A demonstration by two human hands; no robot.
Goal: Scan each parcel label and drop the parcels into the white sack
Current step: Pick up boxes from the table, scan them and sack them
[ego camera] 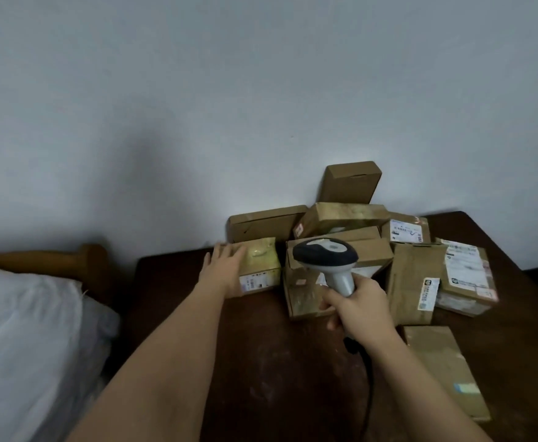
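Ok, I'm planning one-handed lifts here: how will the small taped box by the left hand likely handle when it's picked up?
The small taped box is squat cardboard, so it will probably stay stiff and not tip. Its glossy yellowish tape could feel a bit slippery. It looks small enough for the left hand alone, probably light, though its contents are hidden.

Brown cardboard parcels (350, 237) with white printed labels lie heaped on the dark wooden surface (261, 362) against the wall, one standing upright at the back. A grey-and-black handheld scanner (328, 260) points at them. The white woven sack (22, 330) sits left of the surface.
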